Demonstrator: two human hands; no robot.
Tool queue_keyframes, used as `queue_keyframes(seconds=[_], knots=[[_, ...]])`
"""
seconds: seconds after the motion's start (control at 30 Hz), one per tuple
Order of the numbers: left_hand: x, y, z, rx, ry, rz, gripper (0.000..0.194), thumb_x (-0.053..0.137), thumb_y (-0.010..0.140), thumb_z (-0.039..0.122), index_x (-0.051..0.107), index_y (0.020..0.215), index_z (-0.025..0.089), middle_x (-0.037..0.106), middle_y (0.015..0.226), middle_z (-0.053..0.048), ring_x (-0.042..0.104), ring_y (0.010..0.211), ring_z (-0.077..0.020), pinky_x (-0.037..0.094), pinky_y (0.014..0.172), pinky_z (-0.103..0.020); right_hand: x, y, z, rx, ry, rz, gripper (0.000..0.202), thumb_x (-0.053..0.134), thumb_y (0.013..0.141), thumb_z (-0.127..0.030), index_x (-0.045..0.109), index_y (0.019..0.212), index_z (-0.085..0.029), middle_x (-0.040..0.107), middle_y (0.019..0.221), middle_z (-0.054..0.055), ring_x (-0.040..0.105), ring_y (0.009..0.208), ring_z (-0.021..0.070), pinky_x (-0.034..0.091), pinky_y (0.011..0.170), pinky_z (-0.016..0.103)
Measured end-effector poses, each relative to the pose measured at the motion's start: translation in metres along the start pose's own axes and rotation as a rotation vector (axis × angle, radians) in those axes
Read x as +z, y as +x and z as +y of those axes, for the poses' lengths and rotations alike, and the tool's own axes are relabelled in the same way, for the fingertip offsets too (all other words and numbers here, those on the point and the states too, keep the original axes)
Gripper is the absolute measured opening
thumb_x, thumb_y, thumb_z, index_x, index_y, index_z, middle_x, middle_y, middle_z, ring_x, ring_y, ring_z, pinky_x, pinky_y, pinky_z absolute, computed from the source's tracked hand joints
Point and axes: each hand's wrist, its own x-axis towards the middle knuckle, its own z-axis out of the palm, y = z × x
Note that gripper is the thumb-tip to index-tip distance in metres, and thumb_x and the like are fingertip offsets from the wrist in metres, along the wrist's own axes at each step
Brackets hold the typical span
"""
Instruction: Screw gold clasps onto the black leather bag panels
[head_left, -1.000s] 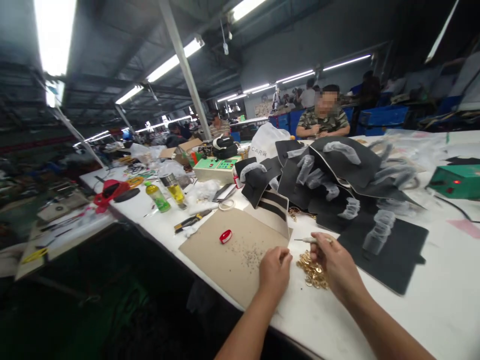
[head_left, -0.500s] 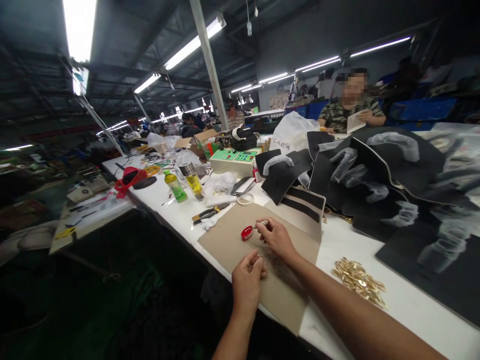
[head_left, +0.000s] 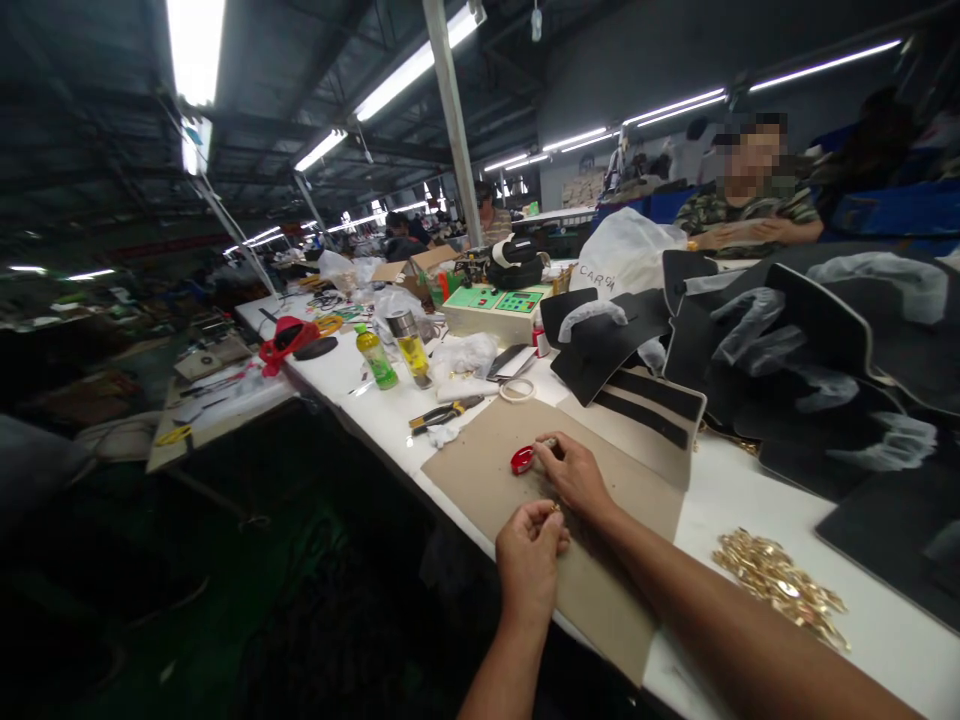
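Note:
My left hand [head_left: 531,550] is closed in a pinch, with a small gold metal piece [head_left: 556,509] at its fingertips. Just beyond it, my right hand [head_left: 574,475] is also closed, thumb against fingers, around a thin pale thing too small to make out. Beside those right fingertips is a small red oval dish [head_left: 522,460]; whether they touch it I cannot tell. Under both hands lies a brown board [head_left: 480,465]. A loose heap of gold metal fittings [head_left: 780,585] sits to the right of my right forearm.
Black panels with plastic-wrapped handles [head_left: 750,340] pile up at the right. Pliers [head_left: 448,413], a white ring [head_left: 516,390], a green bottle [head_left: 376,357] and a green-topped machine [head_left: 491,312] stand or lie farther back. A co-worker [head_left: 750,215] sits across the table [head_left: 367,420].
The view has swung left, so everything appears farther right. Both hands stay over the board near the red dish. The co-worker's hands have come lower and together.

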Motion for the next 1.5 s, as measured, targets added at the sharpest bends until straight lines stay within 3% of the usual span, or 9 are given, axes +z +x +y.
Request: queue_keyframes(seconds=[0.2, 0.3, 0.4, 0.5, 0.67, 0.97, 1.5], knots=[[0.005, -0.007, -0.002, 0.001, 0.001, 0.080, 0.036, 0.088, 0.060, 0.039, 0.070, 0.079, 0.015, 0.068, 0.066, -0.003, 0.063, 0.052, -0.0128, 0.051, 0.052, -0.024, -0.007, -0.007, 0.006, 0.151, 0.056, -0.001, 0.049, 0.068, 0.082, -0.062, 0.076, 0.098, -0.017, 0.067, 0.063, 0.004, 0.060, 0.057, 0.0223, 0.045, 0.060, 0.035], [0.004, -0.009, 0.002, 0.010, 0.017, 0.097, 0.035, 0.088, 0.061, 0.040, 0.071, 0.078, 0.015, 0.068, 0.065, -0.004, 0.063, 0.052, -0.0133, 0.052, 0.052, -0.026, -0.015, -0.010, 0.002, 0.266, 0.269, 0.020, 0.055, 0.076, 0.077, -0.067, 0.073, 0.097, -0.016, 0.071, 0.074, 0.008, 0.063, 0.061, 0.0226, 0.049, 0.060, 0.036], [0.005, -0.016, 0.009, 0.019, 0.047, 0.062, 0.035, 0.087, 0.061, 0.040, 0.072, 0.080, 0.015, 0.069, 0.066, -0.003, 0.063, 0.053, -0.0129, 0.052, 0.053, -0.025, -0.040, -0.027, -0.017, 0.315, 0.501, 0.072, 0.060, 0.082, 0.073, -0.068, 0.069, 0.097, -0.016, 0.070, 0.081, 0.007, 0.063, 0.062, 0.0196, 0.052, 0.058, 0.033], [0.005, -0.015, 0.012, 0.032, 0.087, -0.006, 0.037, 0.087, 0.060, 0.040, 0.073, 0.084, 0.015, 0.071, 0.071, -0.001, 0.064, 0.059, -0.0112, 0.052, 0.059, -0.022, -0.069, -0.049, -0.030, 0.251, 0.519, 0.093, 0.056, 0.079, 0.078, -0.069, 0.065, 0.092, -0.017, 0.067, 0.075, 0.003, 0.061, 0.058, 0.0168, 0.050, 0.054, 0.029], [0.008, 0.002, 0.004, 0.045, 0.202, -0.151, 0.038, 0.088, 0.062, 0.041, 0.077, 0.088, 0.015, 0.073, 0.073, 0.000, 0.062, 0.063, -0.0117, 0.049, 0.063, -0.022, -0.092, -0.081, -0.016, 0.196, 0.386, 0.073, 0.046, 0.066, 0.095, -0.064, 0.063, 0.097, -0.018, 0.066, 0.076, 0.001, 0.062, 0.060, 0.0153, 0.050, 0.061, 0.029], [0.008, 0.003, -0.001, 0.122, 0.389, -0.166, 0.038, 0.084, 0.069, 0.045, 0.079, 0.091, 0.015, 0.077, 0.081, -0.004, 0.063, 0.071, -0.0163, 0.049, 0.071, -0.027, -0.091, -0.094, -0.011, 0.185, 0.326, 0.080, 0.040, 0.061, 0.100, -0.060, 0.061, 0.096, -0.020, 0.063, 0.077, -0.002, 0.062, 0.062, 0.0147, 0.050, 0.066, 0.028], [0.008, 0.004, -0.003, 0.132, 0.424, -0.169, 0.039, 0.082, 0.071, 0.047, 0.078, 0.094, 0.016, 0.076, 0.083, -0.004, 0.063, 0.074, -0.0173, 0.049, 0.073, -0.029, -0.090, -0.094, -0.013, 0.191, 0.263, 0.098, 0.037, 0.061, 0.099, -0.056, 0.062, 0.093, -0.020, 0.063, 0.072, -0.003, 0.061, 0.059, 0.0149, 0.050, 0.063, 0.028]])
